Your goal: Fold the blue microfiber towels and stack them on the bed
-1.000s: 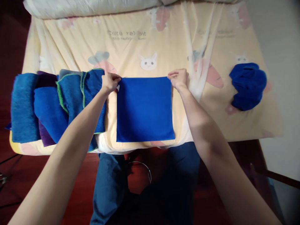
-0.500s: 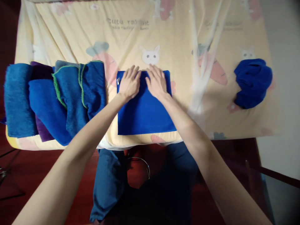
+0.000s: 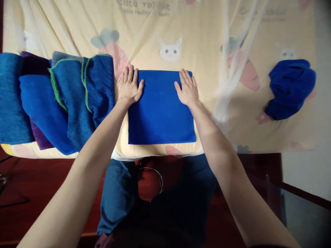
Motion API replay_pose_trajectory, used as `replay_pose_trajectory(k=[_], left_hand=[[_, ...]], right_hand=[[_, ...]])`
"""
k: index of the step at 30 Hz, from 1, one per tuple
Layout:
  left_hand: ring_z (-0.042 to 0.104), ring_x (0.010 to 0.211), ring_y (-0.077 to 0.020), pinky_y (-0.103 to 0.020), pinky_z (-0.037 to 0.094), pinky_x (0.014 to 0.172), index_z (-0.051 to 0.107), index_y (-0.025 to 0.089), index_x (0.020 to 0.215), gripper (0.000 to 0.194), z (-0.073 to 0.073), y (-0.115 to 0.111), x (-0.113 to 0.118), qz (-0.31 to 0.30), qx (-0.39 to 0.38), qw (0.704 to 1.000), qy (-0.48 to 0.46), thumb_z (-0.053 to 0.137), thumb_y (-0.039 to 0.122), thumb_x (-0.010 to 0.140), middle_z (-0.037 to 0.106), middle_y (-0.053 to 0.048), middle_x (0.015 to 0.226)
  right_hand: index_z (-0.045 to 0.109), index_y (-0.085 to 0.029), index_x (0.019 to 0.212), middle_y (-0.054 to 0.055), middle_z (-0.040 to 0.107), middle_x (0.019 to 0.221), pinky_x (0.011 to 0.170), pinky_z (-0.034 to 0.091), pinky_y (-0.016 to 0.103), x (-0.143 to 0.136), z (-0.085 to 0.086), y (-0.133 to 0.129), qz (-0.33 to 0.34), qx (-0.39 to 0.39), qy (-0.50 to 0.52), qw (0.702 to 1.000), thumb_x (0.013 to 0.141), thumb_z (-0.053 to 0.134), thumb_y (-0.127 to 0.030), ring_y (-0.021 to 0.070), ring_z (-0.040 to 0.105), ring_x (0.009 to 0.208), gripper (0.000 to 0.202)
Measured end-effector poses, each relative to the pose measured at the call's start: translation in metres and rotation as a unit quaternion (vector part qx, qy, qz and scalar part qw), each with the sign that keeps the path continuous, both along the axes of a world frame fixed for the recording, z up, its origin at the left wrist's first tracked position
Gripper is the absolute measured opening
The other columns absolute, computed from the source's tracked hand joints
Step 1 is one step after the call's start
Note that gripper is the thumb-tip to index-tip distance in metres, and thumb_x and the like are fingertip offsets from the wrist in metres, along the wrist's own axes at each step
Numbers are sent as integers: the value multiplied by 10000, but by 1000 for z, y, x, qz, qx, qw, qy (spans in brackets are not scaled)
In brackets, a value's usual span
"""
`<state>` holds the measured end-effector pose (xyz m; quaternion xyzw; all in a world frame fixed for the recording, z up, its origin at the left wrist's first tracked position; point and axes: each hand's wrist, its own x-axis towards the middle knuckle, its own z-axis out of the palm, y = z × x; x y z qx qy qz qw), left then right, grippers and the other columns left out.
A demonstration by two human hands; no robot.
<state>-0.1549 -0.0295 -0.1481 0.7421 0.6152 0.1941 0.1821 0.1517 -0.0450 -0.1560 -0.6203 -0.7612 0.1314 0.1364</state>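
Note:
A blue cloth (image 3: 161,106), laid flat in a near-square shape, is in front of me on the patterned sheet. My left hand (image 3: 130,85) rests palm down at its upper left corner, fingers stretched and spread, covering that corner. At the upper right corner my right hand (image 3: 188,88) lies flat, its fingers extended and the thumb apart. Neither hand grips anything. Both face away from me over the cloth's far edge.
To the left lie several overlapping folded cloths (image 3: 46,106) in blue, purple and grey, some with green edging. A crumpled blue cloth (image 3: 292,88) sits far right. Cream sheet (image 3: 207,44) with rabbits and carrots covers the table, whose near edge is close to my legs.
My hands have slid apart from near the middle of the cloth's far edge to its two far corners. The view has shifted slightly.

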Motion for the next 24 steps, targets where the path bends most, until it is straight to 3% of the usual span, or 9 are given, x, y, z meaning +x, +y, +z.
replay_pose_trajectory(k=[4, 8, 11, 15, 20, 24], left_hand=[[-17, 1607, -268, -534, -55, 1316, 324, 146, 1598, 750, 8, -4, 9, -7, 3, 1000, 20, 335, 579, 986, 220, -37, 1715], [-50, 1604, -287, -524, -84, 1314, 320, 89, 1591, 733, 26, -29, 37, -61, 20, 997, 39, 395, 461, 963, 166, -63, 1727], [51, 1603, -304, -551, 6, 1308, 331, 105, 1593, 677, 34, -64, 63, -96, 3, 995, 25, 383, 346, 962, 260, -110, 1697], [143, 1590, -315, -528, 118, 1296, 338, 72, 1587, 643, 34, -116, 75, -70, -55, 995, 46, 319, 244, 968, 281, -163, 1679], [133, 1597, -271, -523, 109, 1301, 345, 145, 1598, 621, 34, -164, 52, -61, -17, 997, 35, 309, 339, 1010, 221, -115, 1703], [131, 1598, -239, -506, 107, 1306, 323, 190, 1612, 631, 34, -182, 28, -39, 0, 998, 46, 333, 396, 1017, 235, -85, 1702]], right_hand=[[273, -128, 1625, 121, 233, 1704, 1278, 43, 628, -3, -5, 8, 11, -1, 5, 1000, 1086, 225, -465, 304, 142, 1594, 637], [244, -99, 1629, 143, 208, 1705, 1233, -38, 706, -44, 10, -1, 24, 15, 4, 1000, 1073, 271, -393, 353, 54, 1598, 629], [225, -106, 1640, 127, 177, 1717, 1266, -42, 647, -89, 28, -37, 42, -2, -5, 999, 1045, 311, -326, 327, 36, 1603, 640], [228, -94, 1640, 130, 183, 1714, 1292, 12, 587, -121, 40, -96, 37, -42, -16, 998, 1027, 306, -265, 299, 91, 1603, 641], [242, -93, 1635, 116, 194, 1713, 1305, 70, 528, -100, 40, -138, 26, -33, -14, 999, 1052, 275, -314, 245, 123, 1601, 624], [245, -134, 1640, 97, 222, 1707, 1308, 89, 521, -62, 41, -152, 1, -26, -12, 1000, 1068, 270, -368, 219, 142, 1598, 619]])
